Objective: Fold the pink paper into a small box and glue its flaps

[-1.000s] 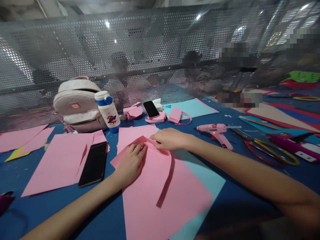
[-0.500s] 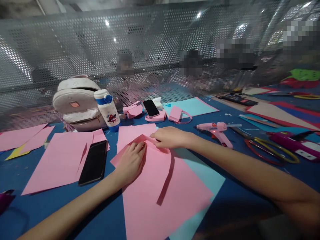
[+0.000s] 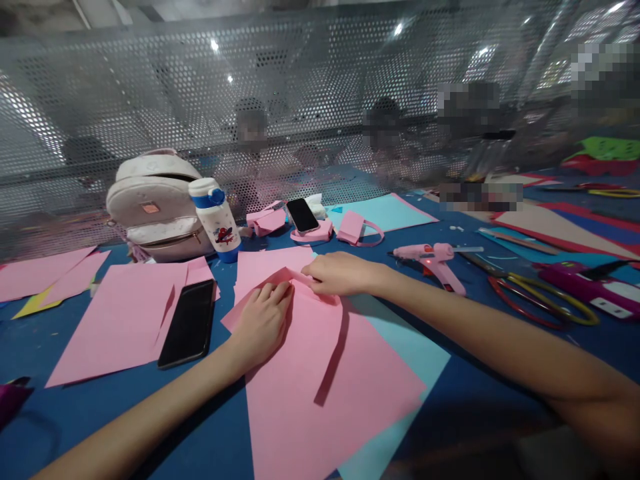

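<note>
A sheet of pink paper [image 3: 315, 327] with a folded, raised upper edge lies over a larger pink sheet [image 3: 345, 420]. My left hand [image 3: 263, 320] is on its left side, fingers bent and pressed together at the fold. From the right, my right hand [image 3: 340, 273] grips the folded edge near the top; its fingertips are partly hidden by the paper. The lower right edge of the folded sheet curls up and casts a dark shadow. Under the pink paper, a light blue sheet [image 3: 420, 363] shows on the right.
A black phone [image 3: 189, 325] and pink sheets [image 3: 115, 313] lie left. Behind stand a white backpack [image 3: 155, 207] and a bottle [image 3: 217, 220], near small pink paper bags [image 3: 351, 228]. A pink glue gun [image 3: 430, 257] and scissors [image 3: 545, 300] lie right, before a perforated metal panel [image 3: 310, 73].
Almost nothing differs. Both hands stay at the fold, with the right hand's fingers shifted very slightly along the paper's edge.
</note>
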{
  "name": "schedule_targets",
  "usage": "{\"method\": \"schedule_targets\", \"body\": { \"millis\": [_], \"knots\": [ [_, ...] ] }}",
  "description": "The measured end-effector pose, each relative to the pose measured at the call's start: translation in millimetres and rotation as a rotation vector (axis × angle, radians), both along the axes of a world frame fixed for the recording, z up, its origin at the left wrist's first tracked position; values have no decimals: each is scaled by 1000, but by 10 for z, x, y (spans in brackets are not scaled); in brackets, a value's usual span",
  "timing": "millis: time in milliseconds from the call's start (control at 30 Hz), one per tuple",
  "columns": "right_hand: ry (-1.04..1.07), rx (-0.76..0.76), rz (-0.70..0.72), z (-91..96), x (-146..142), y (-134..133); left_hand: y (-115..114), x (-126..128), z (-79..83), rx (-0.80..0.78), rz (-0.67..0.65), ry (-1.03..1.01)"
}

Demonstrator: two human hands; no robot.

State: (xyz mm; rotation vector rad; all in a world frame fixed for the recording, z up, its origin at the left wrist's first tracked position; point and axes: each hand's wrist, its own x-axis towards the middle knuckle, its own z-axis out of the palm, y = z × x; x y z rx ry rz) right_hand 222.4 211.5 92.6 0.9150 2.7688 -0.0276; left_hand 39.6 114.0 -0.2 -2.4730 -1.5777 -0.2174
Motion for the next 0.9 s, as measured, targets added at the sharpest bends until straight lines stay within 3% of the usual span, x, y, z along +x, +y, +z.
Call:
{"method": "schedule_targets", "body": {
  "millis": [900],
  "knots": [
    [0,-8,-2,4,11,10,18,-28,81,-87,-129,-126]
  ]
}}
